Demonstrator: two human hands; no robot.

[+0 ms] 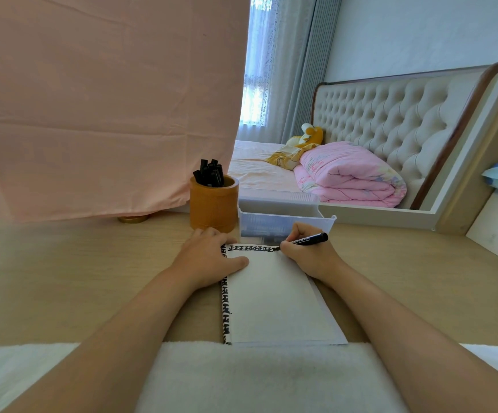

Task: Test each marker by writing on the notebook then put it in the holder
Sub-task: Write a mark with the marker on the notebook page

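Marker [310, 239] under test is lying in our right hand [307, 259] at the notebook's [271, 302] far right corner. Its tip is touching the page at the right end of a row of black marks [250, 249] running along the notebook's top edge, and its tail is slanting up and off the notebook to the right. We are curling the right hand's fingers round the barrel in a writing grip, with the heel of the hand resting at the notebook's right edge. Our left hand [209, 257] is pressing on the notebook's far left corner, fingers relaxed, thumb lying out across the page, holding nothing. The two hands are sitting apart, with the marked row between them.

The holder [213, 204] is standing just beyond the notebook's far left corner, right behind the left hand, with several black markers [210, 173] poking out of it. We are judging that the drop-off means carrying the marker leftward past the notebook's top edge. The left hand is sitting nearer the holder, but the right one is gripping the marker. A clear tray [274, 222] is sitting just beyond the notebook's far edge.
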